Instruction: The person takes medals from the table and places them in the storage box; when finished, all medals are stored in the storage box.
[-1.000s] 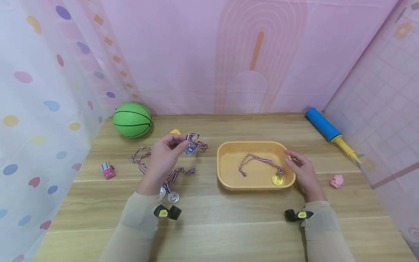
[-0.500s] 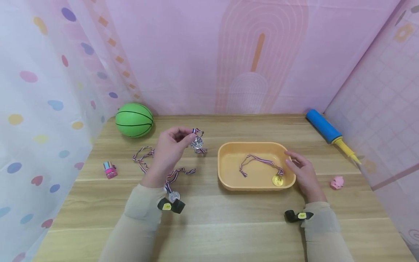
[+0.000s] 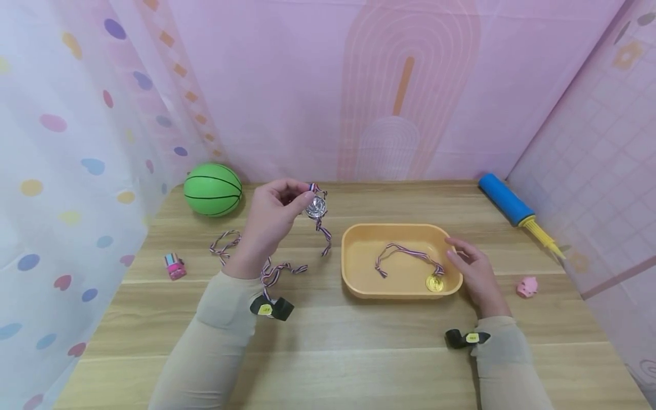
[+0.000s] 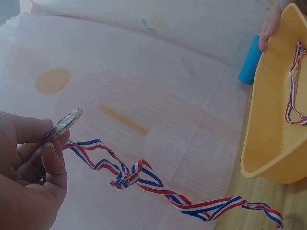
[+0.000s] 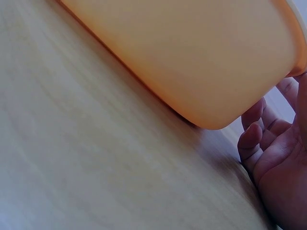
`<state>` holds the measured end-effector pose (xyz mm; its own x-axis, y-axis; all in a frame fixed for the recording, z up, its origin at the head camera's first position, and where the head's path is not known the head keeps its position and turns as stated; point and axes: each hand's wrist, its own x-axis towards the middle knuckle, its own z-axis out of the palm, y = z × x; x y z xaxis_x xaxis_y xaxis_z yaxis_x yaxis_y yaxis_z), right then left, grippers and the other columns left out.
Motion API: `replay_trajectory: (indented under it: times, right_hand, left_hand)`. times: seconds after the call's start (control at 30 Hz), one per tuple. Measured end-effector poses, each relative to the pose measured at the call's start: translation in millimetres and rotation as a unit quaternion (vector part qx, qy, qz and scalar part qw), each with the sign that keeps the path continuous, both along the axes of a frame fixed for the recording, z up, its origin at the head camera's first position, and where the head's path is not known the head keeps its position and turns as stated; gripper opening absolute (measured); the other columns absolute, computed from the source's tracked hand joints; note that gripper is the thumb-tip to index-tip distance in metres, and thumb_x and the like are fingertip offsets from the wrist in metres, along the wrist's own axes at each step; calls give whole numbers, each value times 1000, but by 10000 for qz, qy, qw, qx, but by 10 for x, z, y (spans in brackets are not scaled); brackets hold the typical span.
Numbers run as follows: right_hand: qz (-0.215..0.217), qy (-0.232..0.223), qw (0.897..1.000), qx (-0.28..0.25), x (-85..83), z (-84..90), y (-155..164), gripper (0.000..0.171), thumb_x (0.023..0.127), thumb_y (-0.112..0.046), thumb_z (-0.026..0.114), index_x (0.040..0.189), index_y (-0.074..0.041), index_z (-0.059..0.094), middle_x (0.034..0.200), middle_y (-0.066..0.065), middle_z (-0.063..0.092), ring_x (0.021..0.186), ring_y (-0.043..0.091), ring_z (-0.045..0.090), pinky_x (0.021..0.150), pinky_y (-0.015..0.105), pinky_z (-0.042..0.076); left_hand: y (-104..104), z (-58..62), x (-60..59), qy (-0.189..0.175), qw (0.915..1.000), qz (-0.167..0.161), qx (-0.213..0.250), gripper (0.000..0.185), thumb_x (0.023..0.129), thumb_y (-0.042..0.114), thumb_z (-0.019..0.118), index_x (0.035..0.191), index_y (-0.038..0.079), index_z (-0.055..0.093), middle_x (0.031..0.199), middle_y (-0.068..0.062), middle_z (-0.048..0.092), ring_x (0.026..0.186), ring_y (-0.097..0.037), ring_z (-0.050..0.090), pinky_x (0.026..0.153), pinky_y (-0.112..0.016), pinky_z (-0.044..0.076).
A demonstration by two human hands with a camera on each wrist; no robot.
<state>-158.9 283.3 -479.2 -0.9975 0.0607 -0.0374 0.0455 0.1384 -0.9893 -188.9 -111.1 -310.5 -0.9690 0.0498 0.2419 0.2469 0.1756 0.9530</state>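
My left hand (image 3: 274, 213) pinches a silver medal (image 3: 316, 207) between thumb and fingers, raised above the table. Its red, white and blue ribbon (image 4: 192, 206) dangles twisted in the left wrist view. To the right stands a yellow-orange plastic basin (image 3: 359, 287). Inside it lies a gold medal (image 3: 434, 283) with a striped ribbon (image 3: 407, 249). My right hand (image 3: 476, 270) grips the basin's right rim, thumb at the edge, other fingers curled along the outside wall in the right wrist view. More striped ribbons (image 3: 279, 273) lie under my left forearm, their medals mostly hidden.
A green ball (image 3: 212, 189) sits at the back left, and a small pink toy bag (image 3: 175, 266) lies in front of it. At the right are a blue hand pump (image 3: 507, 199) with a yellow nozzle and a pink pig toy (image 3: 527, 286). Curtains enclose the wooden table (image 3: 359, 353).
My left hand has lifted the silver medal up and slightly right, and its ribbon now hangs down freely. My right hand has stayed at the basin's rim.
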Motion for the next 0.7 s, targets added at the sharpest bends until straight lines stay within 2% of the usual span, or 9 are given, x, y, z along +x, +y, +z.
replay_trajectory:
  times: [0.2,0.43,0.57,0.7]
  right_hand:
    - [-14,-27,9999,123,1,-3,10,47,96,-26,59,137,-5,49,146,13,37,109,6,50,84,13,47]
    - [6,86,9999,-108,-19,-11,38,43,96,-21,60,135,-5,52,140,5,42,109,9,50,84,14,48]
    - [51,20,9999,-136,-29,-14,44,44,96,-24,60,136,-7,52,144,12,38,108,10,52,84,16,49]
    - [33,-112,9999,33,-40,-29,48,46,96,-29,60,137,-9,51,149,18,33,109,8,50,83,15,48]
  left_hand:
    - [23,50,-2,87,9998,-80,134,16,86,14,72,95,1,67,88,-7,65,78,-17,56,66,-23,46]
    - [145,233,-29,312,9990,-270,145,16,86,14,73,95,2,68,90,-9,66,78,-18,57,65,-23,46]
    - [262,317,-56,433,9972,-498,360,13,86,9,72,94,0,68,87,-8,66,74,-16,55,62,-22,44]
    - [379,347,-70,451,9949,-708,557,11,86,5,70,95,-2,68,86,-7,67,71,-14,54,60,-22,43]
